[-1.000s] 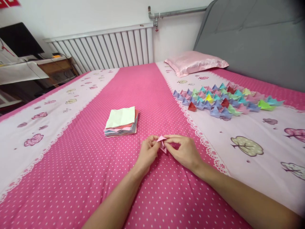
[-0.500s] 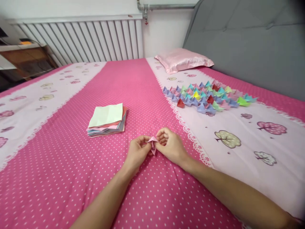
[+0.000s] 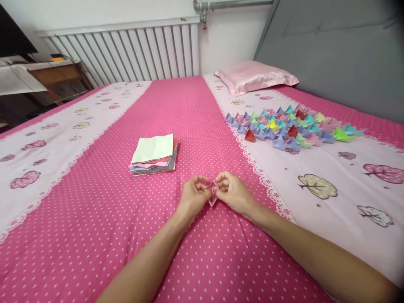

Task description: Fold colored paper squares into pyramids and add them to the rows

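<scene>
A left hand (image 3: 193,197) and right hand (image 3: 234,192) are pinching a folded pink paper (image 3: 212,193) between closed fingertips, a paper stack (image 3: 154,155) lying at ten o'clock.

The pink folded paper (image 3: 212,194) is a small, multi-layered piece, creased to a point at its lower end. I pinch its upper edges between my left hand (image 3: 193,197) and right hand (image 3: 232,192). It stands roughly upright, point down, just above the dotted pink sheet (image 3: 126,219).
</scene>
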`<state>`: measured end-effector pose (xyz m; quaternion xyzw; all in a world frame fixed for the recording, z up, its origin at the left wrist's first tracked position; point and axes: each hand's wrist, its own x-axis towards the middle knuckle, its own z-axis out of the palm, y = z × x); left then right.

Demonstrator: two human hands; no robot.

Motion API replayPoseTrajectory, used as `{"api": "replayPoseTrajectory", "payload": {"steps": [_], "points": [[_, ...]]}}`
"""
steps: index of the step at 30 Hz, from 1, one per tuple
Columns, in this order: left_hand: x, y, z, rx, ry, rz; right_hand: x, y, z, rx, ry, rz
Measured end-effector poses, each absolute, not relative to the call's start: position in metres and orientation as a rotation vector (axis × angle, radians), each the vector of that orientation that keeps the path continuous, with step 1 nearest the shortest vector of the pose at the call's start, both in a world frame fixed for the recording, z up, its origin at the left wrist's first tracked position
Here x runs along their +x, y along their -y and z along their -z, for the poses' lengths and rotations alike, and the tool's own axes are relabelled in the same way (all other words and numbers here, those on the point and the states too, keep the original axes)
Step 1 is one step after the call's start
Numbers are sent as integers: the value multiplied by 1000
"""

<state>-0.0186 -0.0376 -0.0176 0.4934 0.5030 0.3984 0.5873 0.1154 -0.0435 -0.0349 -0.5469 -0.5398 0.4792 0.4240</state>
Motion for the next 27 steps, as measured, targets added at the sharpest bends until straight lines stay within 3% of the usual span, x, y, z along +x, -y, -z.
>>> {"api": "replayPoseTrajectory", "payload": {"steps": [11, 19, 27], "points": [[-26, 31, 8, 865, -1158, -866, 124, 39, 20, -1279, 1194, -1362], [-33, 23, 8, 732, -1137, -927, 123, 46, 17, -1297, 1406, -1008], [-47, 29, 4, 270, -688, -1031, 82, 84, -9, -1204, 1533, -807]]}}
